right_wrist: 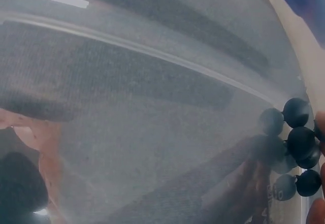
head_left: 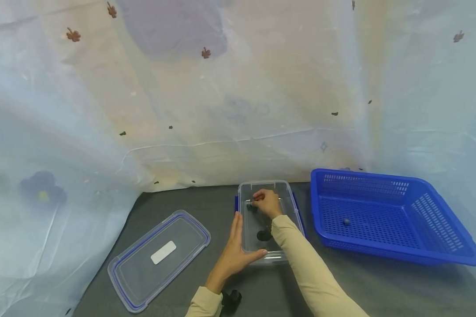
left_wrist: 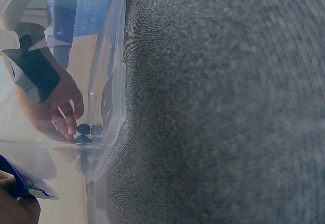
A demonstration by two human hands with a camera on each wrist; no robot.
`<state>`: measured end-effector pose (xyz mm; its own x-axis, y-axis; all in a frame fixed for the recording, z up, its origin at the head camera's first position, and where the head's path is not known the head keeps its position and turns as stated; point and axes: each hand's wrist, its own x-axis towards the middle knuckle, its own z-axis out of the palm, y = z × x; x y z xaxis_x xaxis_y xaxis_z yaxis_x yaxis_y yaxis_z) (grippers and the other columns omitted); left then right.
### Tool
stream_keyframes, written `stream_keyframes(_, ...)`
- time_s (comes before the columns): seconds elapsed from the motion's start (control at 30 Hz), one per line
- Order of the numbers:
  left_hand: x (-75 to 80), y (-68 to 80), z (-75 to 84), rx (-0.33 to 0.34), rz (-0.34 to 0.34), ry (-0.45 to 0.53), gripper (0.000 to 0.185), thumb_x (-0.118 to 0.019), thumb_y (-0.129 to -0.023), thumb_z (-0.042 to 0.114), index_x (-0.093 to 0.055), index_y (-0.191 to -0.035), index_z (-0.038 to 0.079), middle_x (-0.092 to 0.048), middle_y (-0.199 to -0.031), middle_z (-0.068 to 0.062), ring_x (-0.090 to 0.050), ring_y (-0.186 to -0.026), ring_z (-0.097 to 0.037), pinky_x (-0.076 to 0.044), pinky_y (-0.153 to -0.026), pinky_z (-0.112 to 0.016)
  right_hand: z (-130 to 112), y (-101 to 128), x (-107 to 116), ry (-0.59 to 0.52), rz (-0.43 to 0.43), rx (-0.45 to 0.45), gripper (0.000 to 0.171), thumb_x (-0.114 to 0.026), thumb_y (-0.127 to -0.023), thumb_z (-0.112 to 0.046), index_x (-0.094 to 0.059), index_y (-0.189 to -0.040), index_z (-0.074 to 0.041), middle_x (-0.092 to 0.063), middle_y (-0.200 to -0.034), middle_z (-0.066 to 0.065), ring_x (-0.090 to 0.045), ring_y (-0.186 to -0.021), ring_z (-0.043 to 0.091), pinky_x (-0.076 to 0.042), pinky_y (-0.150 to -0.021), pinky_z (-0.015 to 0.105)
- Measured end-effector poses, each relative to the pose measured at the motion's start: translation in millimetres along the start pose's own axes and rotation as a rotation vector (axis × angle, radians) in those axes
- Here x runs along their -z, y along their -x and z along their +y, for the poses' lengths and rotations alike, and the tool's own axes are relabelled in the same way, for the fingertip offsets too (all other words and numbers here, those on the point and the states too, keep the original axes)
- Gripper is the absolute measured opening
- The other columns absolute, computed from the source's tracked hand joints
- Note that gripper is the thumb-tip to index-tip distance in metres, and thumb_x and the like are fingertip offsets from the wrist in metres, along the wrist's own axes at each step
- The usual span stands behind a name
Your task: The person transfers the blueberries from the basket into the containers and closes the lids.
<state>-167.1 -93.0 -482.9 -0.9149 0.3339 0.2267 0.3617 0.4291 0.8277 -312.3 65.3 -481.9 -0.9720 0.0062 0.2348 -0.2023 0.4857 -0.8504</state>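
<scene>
Head view shows a clear rectangular plastic storage box [head_left: 247,189] with blue side latches standing on a dark grey felt-like table surface [head_left: 190,202]. Inside it, the right hand [head_left: 266,202] reaches to the far end, its fingers curled round small dark round beads [head_left: 251,206]; the left wrist view shows the fingertips [left_wrist: 76,113] pinching down on a cluster of these beads [left_wrist: 87,132] at the box floor. The left hand [head_left: 234,253] lies with straight fingers flat against the box's near left wall, thumb along the near edge. A matching clear lid [head_left: 158,257] with blue rim lies apart to the left; a blue perforated plastic basket [head_left: 392,215] sits just right of the box.
</scene>
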Motion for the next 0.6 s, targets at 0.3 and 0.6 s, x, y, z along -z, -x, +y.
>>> stream_keyframes(0.3, -1.1, -0.6, -0.5, -0.009, 0.005, 0.0, 0.118, -0.077, -0.078, 0.051, 0.0, -0.156, 0.009, 0.008, -0.161, -0.011, -0.004, -0.144, -0.036, -0.023, -0.107, -0.062, -0.9, 0.9, 2.0, 0.0, -0.003, -0.022, 0.022, -0.081, -0.073, 0.003, -0.07, -0.093, 0.004, -0.071, -0.088, 0.014, -0.067, -0.08, 0.026, -0.055, -0.07, 0.036)
stream_keyframes(0.6, 0.6, -0.4, -0.5, -0.015, 0.003, -0.003, 0.119, -0.078, -0.078, 0.05, 0.0, -0.155, 0.005, 0.009, -0.161, -0.013, -0.002, -0.144, -0.037, -0.021, -0.108, -0.061, -2.0, 1.0, 1.1, -0.045, 0.018, -0.041, 0.022, -0.08, -0.074, 0.003, -0.071, -0.094, 0.005, -0.071, -0.09, 0.017, -0.068, -0.082, 0.028, -0.054, -0.072, 0.038)
